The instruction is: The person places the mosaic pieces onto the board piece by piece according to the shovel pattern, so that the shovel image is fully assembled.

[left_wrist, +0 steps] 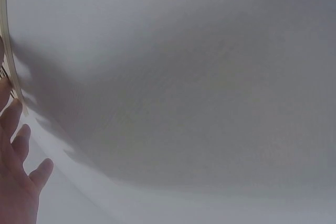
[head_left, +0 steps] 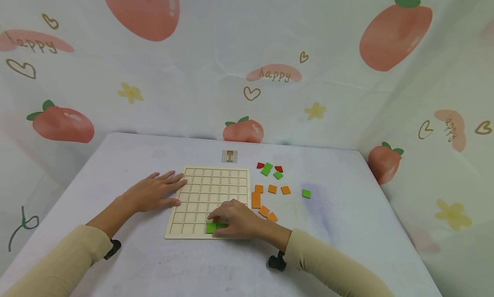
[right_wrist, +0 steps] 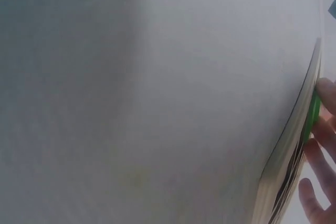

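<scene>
Fingers relaxed, my right hand point(head_left: 237, 219) touches green tiles point(head_left: 210, 228) directly beneath its fingertips on the gridded board point(head_left: 198, 192). My left hand point(head_left: 154, 192), fingers outstretched, touches the board's far side. Orange tiles point(head_left: 256, 200) lie just beyond my right hand.

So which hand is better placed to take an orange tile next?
Probably the right hand: it's over the wooden grid board, nearer the loose orange tiles, while the left hand rests at the board's left edge.
</scene>
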`<state>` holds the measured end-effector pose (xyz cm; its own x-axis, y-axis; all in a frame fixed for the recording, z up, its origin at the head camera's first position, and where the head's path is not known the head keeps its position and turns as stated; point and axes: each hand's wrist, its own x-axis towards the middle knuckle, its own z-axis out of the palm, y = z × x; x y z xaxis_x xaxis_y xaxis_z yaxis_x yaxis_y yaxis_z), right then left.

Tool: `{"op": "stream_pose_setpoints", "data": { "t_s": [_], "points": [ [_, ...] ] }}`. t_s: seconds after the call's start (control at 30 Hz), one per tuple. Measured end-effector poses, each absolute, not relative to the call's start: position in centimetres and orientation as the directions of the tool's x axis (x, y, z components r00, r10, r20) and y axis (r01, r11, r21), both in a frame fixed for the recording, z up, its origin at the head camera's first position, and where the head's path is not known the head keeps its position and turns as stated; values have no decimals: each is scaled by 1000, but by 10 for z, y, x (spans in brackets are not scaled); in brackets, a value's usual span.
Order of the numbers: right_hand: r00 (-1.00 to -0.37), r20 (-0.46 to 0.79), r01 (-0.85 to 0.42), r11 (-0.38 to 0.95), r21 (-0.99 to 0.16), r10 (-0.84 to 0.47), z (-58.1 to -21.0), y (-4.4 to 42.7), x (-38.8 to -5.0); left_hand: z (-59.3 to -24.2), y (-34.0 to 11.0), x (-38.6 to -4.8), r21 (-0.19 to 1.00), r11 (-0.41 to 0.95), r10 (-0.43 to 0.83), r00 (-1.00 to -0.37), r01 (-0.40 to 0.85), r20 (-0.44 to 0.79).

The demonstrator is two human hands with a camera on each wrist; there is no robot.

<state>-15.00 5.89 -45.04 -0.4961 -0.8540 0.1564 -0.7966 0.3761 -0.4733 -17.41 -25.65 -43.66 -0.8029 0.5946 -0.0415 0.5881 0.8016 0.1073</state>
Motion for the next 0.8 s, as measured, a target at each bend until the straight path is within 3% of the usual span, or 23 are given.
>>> {"op": "stream_pose_setpoints", "data": {
  "t_s": [0.57, 0.8],
  "points": [
    [-497, 170, -805, 379, -457, -851, -452, 57, -150, -435, -257, -174, 97, 804, 592, -804, 587, -46],
    [-551, 118, -758, 437, -484, -826, -439, 83, -154, -437, -257, -174, 104, 802, 595, -803, 588, -47]
  ]
}}
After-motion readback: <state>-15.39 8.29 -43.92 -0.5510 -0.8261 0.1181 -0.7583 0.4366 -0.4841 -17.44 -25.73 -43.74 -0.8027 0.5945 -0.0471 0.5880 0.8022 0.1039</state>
